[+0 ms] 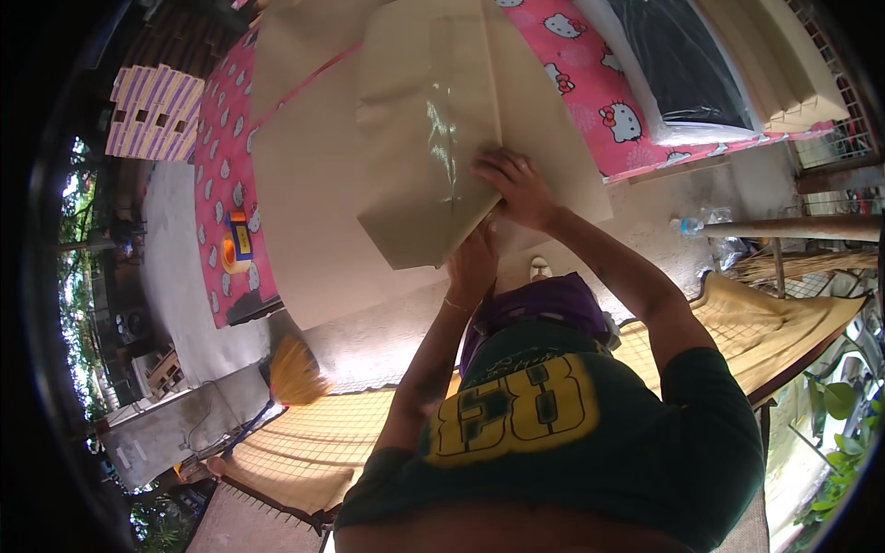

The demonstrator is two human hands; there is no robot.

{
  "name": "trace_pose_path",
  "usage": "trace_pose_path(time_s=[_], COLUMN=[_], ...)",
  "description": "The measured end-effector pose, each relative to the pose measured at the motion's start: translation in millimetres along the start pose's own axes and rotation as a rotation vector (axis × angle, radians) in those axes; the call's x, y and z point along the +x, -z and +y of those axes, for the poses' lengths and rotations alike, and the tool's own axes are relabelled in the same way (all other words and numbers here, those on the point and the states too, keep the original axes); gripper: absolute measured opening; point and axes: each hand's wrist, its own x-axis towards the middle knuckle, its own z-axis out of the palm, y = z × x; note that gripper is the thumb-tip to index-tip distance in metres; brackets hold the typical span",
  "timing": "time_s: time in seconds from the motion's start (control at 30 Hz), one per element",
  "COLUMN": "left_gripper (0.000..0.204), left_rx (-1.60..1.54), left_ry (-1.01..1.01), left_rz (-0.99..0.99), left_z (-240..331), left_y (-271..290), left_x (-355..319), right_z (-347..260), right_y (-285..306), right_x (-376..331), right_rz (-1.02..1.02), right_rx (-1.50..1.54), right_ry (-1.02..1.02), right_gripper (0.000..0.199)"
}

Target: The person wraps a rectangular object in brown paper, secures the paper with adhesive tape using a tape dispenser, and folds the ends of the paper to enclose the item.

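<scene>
On the table (pixel 219 166), head view: folded brown paper (pixel 401 184) over a wider brown sheet (pixel 304 212), shiny strip (pixel 442 147) down its middle. Right hand (pixel 518 187): fingers bent onto paper's right edge, thumb hidden; can't tell if grip is closed. Left hand (pixel 473 263): at paper's slanted near edge, just below right hand; fingers partly hidden, can't tell if pinching. Paper lies mostly ahead and left of both grips. Orange roll (pixel 230 256) well apart, table's left side.

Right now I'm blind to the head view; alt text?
A person's left hand and right hand touch the slanted edge of a folded brown sheet on a pink tablecloth. An orange and blue item lies at left, a dark wrapped panel upper right.
</scene>
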Motion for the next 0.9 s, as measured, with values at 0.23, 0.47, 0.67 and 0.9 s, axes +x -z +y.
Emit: trace_pose_path(time_s=[0.23,0.47,0.67,0.9], left_gripper=[0.032,0.016,0.025,0.021], left_rx=[0.015,-0.025,0.156,0.213], left_ry=[-0.102,-0.28,-0.403,-0.789], left_rz=[0.047,-0.054,-0.102,0.079], left_z=[1.8,-29.4,-49.4,-71.0], left_y=[18.1,34.6,44.1,39.1], left_x=[8.8,38.5,39.1,45.8], right_z=[-22.2,-49.3,-36.6,-68.2], right_y=[15.3,-25.4,-4.2,-39.0], right_x=[-6.0,-23.4,-22.6,-37.7], right_rz=[0.01,0.165,0.092,0.231], right_rx=[-0.007,-0.133,-0.173,-0.222], right_ry=[-0.45,-0.653,-0.755,-0.832], right_gripper=[0.115,0.124,0.096,0.115])
